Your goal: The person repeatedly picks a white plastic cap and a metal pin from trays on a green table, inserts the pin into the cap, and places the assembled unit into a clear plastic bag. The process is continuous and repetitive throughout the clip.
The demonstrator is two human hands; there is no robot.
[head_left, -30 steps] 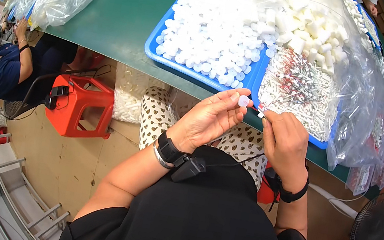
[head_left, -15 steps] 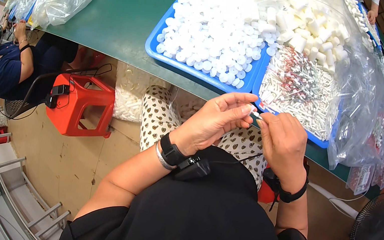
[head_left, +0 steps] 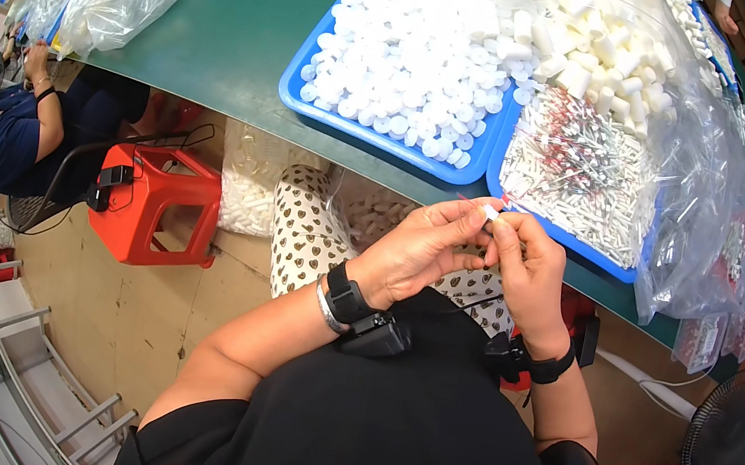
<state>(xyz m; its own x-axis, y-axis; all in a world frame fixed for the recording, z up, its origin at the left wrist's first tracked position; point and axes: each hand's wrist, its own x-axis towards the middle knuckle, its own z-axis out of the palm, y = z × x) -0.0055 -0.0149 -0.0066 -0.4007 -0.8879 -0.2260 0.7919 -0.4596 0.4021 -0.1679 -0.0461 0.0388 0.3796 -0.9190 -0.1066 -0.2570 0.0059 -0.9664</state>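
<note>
Both my hands meet just in front of the table edge, over my lap. Pinched between their fingertips is a small white plastic piece (head_left: 490, 212); its exact kind is too small to make out. My left hand (head_left: 429, 247) has thumb and index finger closed on it from the left. My right hand (head_left: 530, 264) grips it from the right with thumb and bent fingers. Just beyond the hands, a blue tray (head_left: 377, 147) holds many translucent white round caps (head_left: 412, 52). Beside it, another blue tray (head_left: 617, 270) carries thin white sticks (head_left: 578, 183), some with red parts.
Cream-coloured cylindrical pieces (head_left: 608, 60) lie heaped behind the stick tray, with a clear plastic bag (head_left: 702, 209) at its right. A red stool (head_left: 155, 206) stands at left near a seated person (head_left: 13, 113). To the lower right is a fan (head_left: 733, 431).
My right hand has turned and shifted slightly left and down, its fingers now closer to my left hand's. The white piece shows more plainly between the fingertips.
</note>
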